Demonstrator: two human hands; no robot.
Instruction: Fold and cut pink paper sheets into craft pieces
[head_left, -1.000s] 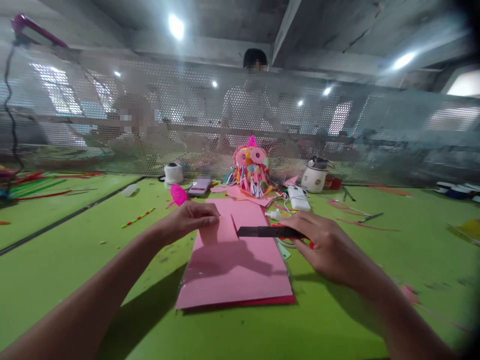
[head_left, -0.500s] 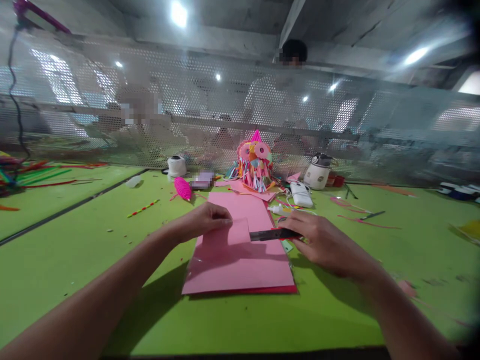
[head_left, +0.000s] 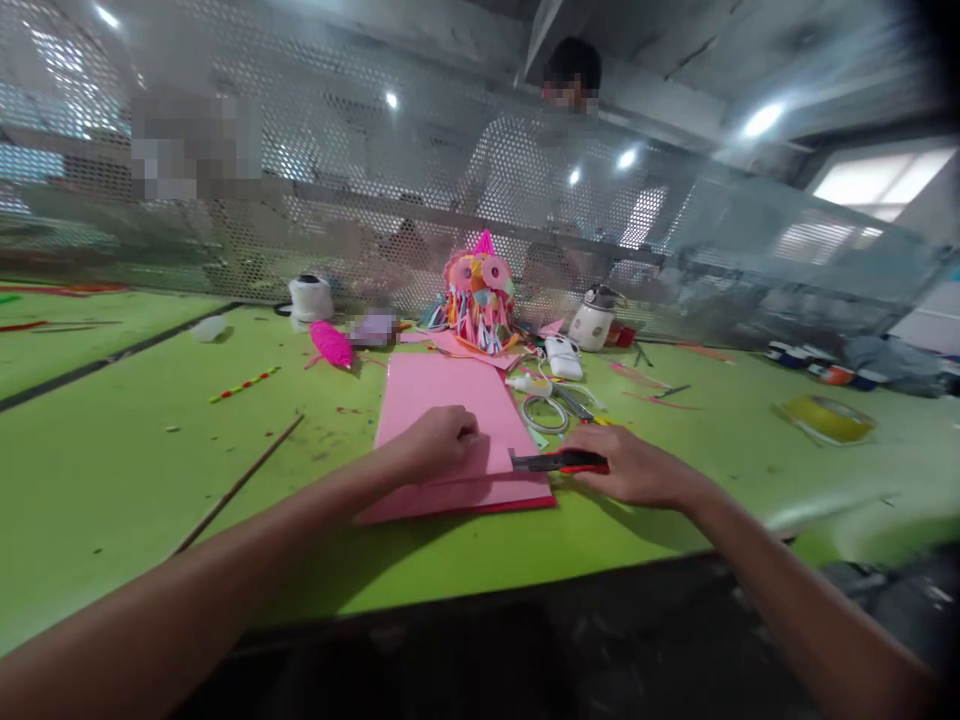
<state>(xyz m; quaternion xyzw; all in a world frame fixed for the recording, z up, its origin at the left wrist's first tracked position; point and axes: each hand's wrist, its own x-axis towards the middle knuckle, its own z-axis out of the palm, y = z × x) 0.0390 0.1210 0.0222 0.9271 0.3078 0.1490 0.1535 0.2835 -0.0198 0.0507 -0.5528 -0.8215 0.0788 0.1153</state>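
Left hand (head_left: pixel 439 440) lower, fingertips seemingly hidden

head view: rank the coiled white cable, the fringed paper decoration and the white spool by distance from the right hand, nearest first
1. coiled white cable: just beyond the right hand, slightly left.
2. fringed paper decoration: farther back, centre.
3. white spool: far back left.

A stack of flat pink paper sheets (head_left: pixel 442 400) is lying on the green tabletop (head_left: pixel 112 440), with a thin red sheet (head_left: pixel 480 506) peeking out under its near edge. The curled left hand (head_left: pixel 439 443) is resting on its near part. A slim red-and-black utility knife (head_left: pixel 559 461) is sitting nearly level at the stack's right edge. The right hand (head_left: pixel 637 470) is gripping it, and its dark tip is pointing left onto the paper.
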